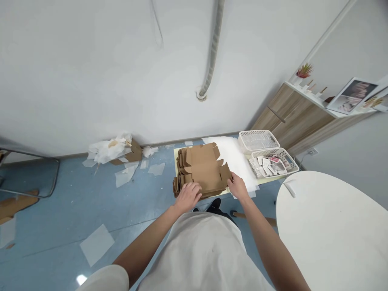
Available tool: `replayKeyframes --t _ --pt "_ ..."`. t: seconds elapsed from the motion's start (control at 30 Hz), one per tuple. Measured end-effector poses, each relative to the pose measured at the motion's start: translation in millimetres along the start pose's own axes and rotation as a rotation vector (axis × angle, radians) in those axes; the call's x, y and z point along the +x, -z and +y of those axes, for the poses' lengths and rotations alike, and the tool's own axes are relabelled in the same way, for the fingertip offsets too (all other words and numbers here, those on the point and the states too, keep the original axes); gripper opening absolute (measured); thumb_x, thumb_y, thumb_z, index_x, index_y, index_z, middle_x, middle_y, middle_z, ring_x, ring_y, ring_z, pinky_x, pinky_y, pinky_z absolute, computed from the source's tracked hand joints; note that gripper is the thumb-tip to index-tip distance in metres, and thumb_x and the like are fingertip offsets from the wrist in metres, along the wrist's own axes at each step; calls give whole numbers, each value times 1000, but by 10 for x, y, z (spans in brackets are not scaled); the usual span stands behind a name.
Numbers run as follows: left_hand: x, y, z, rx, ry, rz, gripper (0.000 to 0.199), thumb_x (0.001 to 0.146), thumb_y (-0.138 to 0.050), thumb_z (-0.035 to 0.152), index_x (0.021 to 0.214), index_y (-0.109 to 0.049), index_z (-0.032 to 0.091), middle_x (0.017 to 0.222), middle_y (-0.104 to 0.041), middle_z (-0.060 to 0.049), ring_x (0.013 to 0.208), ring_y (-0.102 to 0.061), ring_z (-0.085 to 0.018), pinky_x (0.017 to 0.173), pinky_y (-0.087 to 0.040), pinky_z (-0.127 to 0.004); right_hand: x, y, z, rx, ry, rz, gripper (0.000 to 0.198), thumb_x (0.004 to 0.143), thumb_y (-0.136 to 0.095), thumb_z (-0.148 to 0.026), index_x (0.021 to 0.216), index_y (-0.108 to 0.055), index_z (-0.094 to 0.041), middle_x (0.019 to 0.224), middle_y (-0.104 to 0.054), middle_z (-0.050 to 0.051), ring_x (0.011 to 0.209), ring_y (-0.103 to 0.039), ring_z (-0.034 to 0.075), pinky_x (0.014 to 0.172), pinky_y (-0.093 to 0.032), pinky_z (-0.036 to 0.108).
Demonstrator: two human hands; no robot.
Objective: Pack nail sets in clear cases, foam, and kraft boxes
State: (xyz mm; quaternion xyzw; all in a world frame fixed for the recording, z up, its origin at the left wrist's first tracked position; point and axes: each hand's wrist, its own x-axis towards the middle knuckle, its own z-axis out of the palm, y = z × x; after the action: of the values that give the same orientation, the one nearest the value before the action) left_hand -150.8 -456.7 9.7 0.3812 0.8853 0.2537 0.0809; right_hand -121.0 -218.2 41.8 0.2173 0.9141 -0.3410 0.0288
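Note:
A stack of flattened brown cardboard boxes (206,159) lies on the low table, its left-side flaps bunched and bent upward. My left hand (188,197) rests on the near left edge of the stack, fingers stretched over the top box and slightly curved. At the near right corner, my right hand (238,186) has its thumb and fingers closed on a side flap of the top flattened box. That flap tilts upward; the fingertips behind it are partly hidden. White paper sheets (238,155) lie directly right of the stack.
Two white plastic baskets (257,133) with small packets stand at the table's right end. A round white table (330,218) is close on my right. Paper scraps (97,244) and an overfilled carton (133,151) are on the blue floor. A wooden cabinet (300,109) stands behind.

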Motion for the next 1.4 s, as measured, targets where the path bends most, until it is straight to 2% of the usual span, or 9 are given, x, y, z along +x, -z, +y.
replayKeyframes --t 0.17,0.27,0.4,0.57,0.7,0.87,1.17,1.3,1.4 --pt "-46 49 -45 -107 374 241 73 72 -50 55 130 -26 18 135 -30 -15 124 -27 -31 97 -24 -46 -208 85 134 36 -46 66 44 74 -34 -23 113 -54 -18 71 -63 4 57 -53 17 52 -37 26" --pt "-22 60 -72 -166 511 188 92 69 -51 58 137 -4 16 139 -22 -18 126 -23 -34 96 -23 -50 -343 168 199 113 -61 156 46 76 -34 -27 117 -52 -16 77 -65 6 61 -53 18 55 -39 28" --pt "98 37 13 -179 538 87 92 73 -51 52 137 4 16 132 -38 -18 119 -36 -32 93 -24 -48 -514 270 334 154 -97 279 43 77 -36 -31 112 -56 -15 78 -64 6 64 -53 18 60 -40 28" --pt "351 -55 242 -119 447 -9 75 76 -50 41 136 -13 16 99 -62 -11 99 -54 -29 87 -30 -43 -755 380 666 226 -207 416 39 77 -40 -39 99 -60 -14 76 -62 5 64 -51 16 59 -39 26" --pt "591 -145 456 -167 380 -32 56 78 -47 33 129 -30 18 73 -62 -1 71 -60 -19 76 -38 -35 -1031 487 991 292 -298 543 41 77 -40 -42 100 -59 -14 84 -63 7 72 -53 18 62 -40 27" --pt "876 -302 936 -344 203 -16 56 80 -45 39 128 -31 15 66 -62 2 49 -53 -12 63 -42 -27 -1481 656 1393 396 -426 683 46 78 -39 -47 106 -57 -15 89 -63 8 76 -54 20 66 -42 30" --pt "1151 -794 2305 -411 -147 -221 44 80 -45 39 120 -42 21 93 -67 -5 66 -61 -15 62 -46 -26 -2299 1028 2136 581 -516 881 44 81 -32 -51 93 -58 -17 94 -60 8 84 -53 20 71 -42 30" --pt "1185 -1120 2750 -495 -233 -310 45 82 -44 37 123 -41 19 99 -65 -7 88 -61 -18 75 -46 -29 -2639 1084 2490 506 -572 1041 43 81 -32 -50 81 -58 -16 95 -53 9 86 -50 19 73 -41 29" --pt "1255 -1394 2988 -566 -242 -423 44 81 -44 37 120 -43 16 102 -64 -9 92 -60 -19 78 -47 -30 -2857 1065 2723 526 -625 1035 43 82 -31 -49 76 -58 -16 84 -53 6 77 -50 17 69 -41 29"
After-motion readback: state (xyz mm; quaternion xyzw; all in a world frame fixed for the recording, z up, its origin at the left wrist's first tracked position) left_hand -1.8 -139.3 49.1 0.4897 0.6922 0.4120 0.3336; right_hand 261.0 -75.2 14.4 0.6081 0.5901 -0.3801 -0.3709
